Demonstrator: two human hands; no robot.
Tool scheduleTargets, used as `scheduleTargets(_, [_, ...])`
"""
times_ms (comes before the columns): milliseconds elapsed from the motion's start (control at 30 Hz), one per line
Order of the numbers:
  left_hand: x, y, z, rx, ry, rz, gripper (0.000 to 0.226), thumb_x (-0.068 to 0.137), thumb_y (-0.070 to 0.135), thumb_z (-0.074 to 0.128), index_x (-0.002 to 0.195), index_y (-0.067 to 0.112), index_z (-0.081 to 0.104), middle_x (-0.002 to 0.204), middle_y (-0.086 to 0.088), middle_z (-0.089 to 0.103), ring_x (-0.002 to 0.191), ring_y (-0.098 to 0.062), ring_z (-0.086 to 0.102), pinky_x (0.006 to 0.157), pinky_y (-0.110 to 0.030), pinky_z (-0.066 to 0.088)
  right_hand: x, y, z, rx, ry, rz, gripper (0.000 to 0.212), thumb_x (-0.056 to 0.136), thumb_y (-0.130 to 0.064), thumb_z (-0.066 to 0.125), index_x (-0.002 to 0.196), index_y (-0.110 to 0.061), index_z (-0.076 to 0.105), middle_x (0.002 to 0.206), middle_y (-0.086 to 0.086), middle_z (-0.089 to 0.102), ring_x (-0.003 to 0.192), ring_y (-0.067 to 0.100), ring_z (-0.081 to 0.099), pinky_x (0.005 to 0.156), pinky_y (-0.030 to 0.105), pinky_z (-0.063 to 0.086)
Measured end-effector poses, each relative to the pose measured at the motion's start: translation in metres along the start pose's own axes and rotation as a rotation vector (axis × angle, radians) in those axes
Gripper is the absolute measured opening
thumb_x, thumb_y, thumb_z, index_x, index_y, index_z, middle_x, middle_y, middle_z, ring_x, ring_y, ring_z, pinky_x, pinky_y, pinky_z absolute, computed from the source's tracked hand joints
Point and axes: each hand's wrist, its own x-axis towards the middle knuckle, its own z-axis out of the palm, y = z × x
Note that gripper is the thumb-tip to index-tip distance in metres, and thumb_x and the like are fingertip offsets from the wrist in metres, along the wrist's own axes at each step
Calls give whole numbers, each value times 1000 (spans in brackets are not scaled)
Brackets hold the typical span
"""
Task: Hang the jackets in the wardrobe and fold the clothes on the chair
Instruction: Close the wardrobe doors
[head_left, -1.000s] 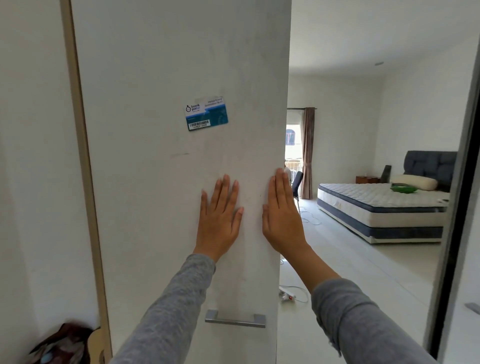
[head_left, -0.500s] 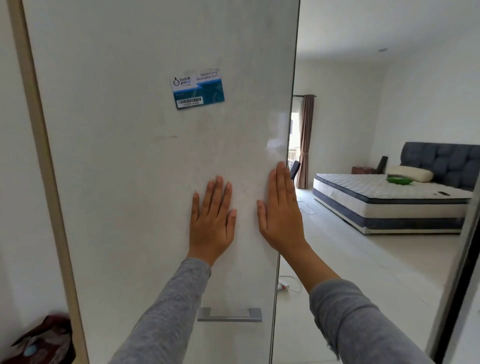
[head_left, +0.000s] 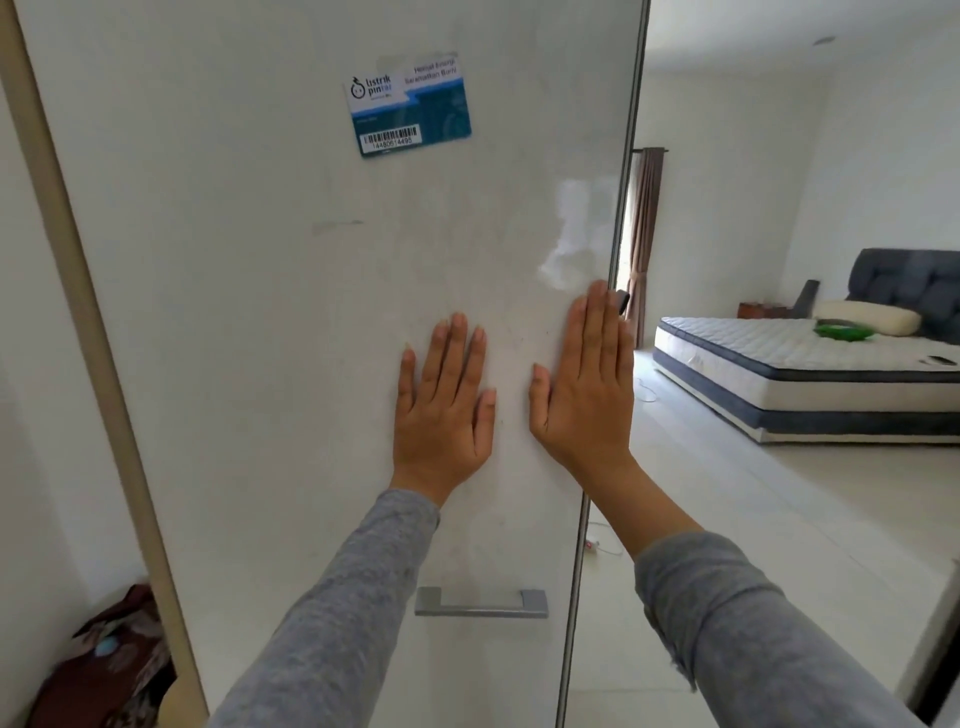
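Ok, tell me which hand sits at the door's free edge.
The right hand: it overlaps the right edge of the door. The left hand lies flat farther in, above the handle.

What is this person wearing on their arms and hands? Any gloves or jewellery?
Both arms are in long sleeves of plain, mottled grey knit with no print or logo. The left sleeve reaches the wrist, and the right sleeve ends partway up the forearm. The left hand and right hand are bare: no gloves, rings or watch show.
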Motion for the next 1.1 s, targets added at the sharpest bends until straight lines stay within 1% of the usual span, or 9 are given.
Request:
scheduleTargets(133, [0,2,-3,-1,-4,-1,60,98,31,29,151,16,5,159,-2,-1,147,-17,3,119,-44,7,1,0,-6,36,-16,2,66,93,-32,35,145,3,15,153,23,17,145,30,10,118,44,15])
scheduleTargets(233, [-1,2,-4,-5,-16,-12,62,97,30,30,151,17,3,159,1,-9,147,-17,1,119,-44,6,0,0,-9,77,-7,10,67,92,-31,37,146,1,14,154,22,19,146,22,2,119,39,11])
scheduleTargets(333, [-2,4,-5,2,-18,-21,63,97,30,31,151,17,4,159,2,-8,147,-17,2,119,-44,7,0,0,-12,87,-5,0,66,92,-31,37,146,1,14,153,21,20,146,21,0,119,39,12])
scheduleTargets(533, [-2,5,-8,35,-64,-50,59,98,31,24,151,17,2,159,1,-9,147,-18,2,119,-46,7,-2,1,-13,116,-53,-23,65,94,-31,37,145,3,18,154,21,19,144,28,13,118,41,16])
scheduleTargets(667, [0,19,-21,48,-145,-130,58,98,27,29,150,9,10,157,-8,9,146,-21,10,118,-46,12,-4,5,-19,159,-108,-25,65,94,-30,41,145,3,19,154,21,18,145,29,13,118,42,17])
scheduleTargets(800, [5,25,-51,55,-287,-126,57,97,26,34,148,5,18,156,-13,17,145,-23,16,115,-43,23,-8,9,-41,164,-242,-60,66,93,-27,40,147,3,17,156,20,12,146,28,10,117,43,18])
scheduleTargets(900, [11,27,-65,53,-453,-171,61,95,33,30,149,8,15,157,-10,14,145,-20,13,114,-43,28,-13,19,-51,132,-360,-86,68,85,-17,36,148,1,17,157,16,12,146,26,11,118,41,16])
scheduleTargets(1000, [8,52,-89,43,-580,-246,70,89,47,11,150,13,12,158,-4,8,146,-16,11,117,-41,21,-30,35,-77,172,-505,-84,71,78,-16,35,147,-1,23,157,12,16,145,24,17,117,40,15])
scheduleTargets(1100, [-6,82,-109,23,-654,-262,77,84,53,-1,151,17,8,159,1,2,147,-14,4,117,-36,9,-48,57,-109,252,-684,-65,70,84,-14,41,149,-5,17,158,9,4,147,22,4,119,41,12])
